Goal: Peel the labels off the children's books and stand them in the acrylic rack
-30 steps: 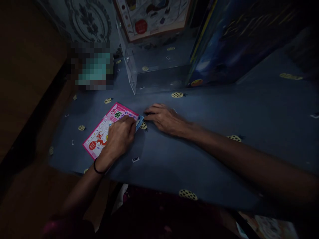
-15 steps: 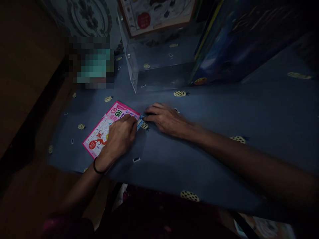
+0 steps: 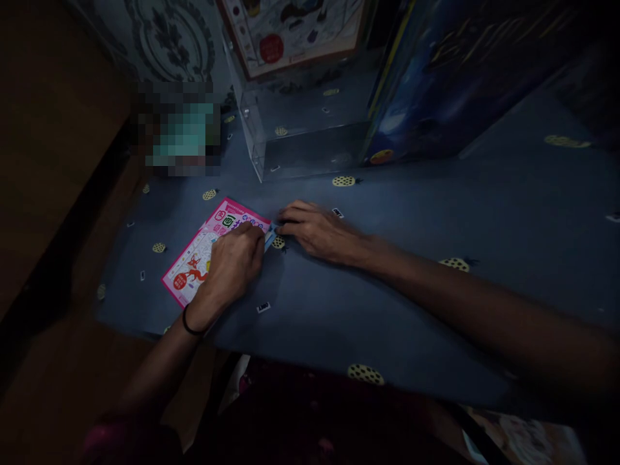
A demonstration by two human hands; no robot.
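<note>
A pink booklet (image 3: pixel 191 248) with a fox picture lies slanted on the cloth-covered table. My left hand (image 3: pixel 237 258), with a black band at the wrist, rests over its right part, fingers curled down at the booklet's edge; the fingertips are hidden. From under that edge a narrow blue paper edge (image 3: pixel 269 237) sticks out to the right. My right hand (image 3: pixel 312 229) comes in from the right, its fingers bent and its fingertips together at the blue paper edge. Exactly how the fingertips grip it is too dark to see.
Behind the hands stands a clear acrylic holder (image 3: pixel 259 155) with an orange-framed picture book (image 3: pixel 300 48) above it. A large dark blue book (image 3: pixel 436 97) stands upright to its right. A blurred teal item (image 3: pixel 184 132) sits at the back left. The pineapple-print tablecloth (image 3: pixel 411 213) covers the table.
The view has shifted slightly. Both hands stay at nearly the same spots on the booklet and the blue edge, with hardly any visible movement.
</note>
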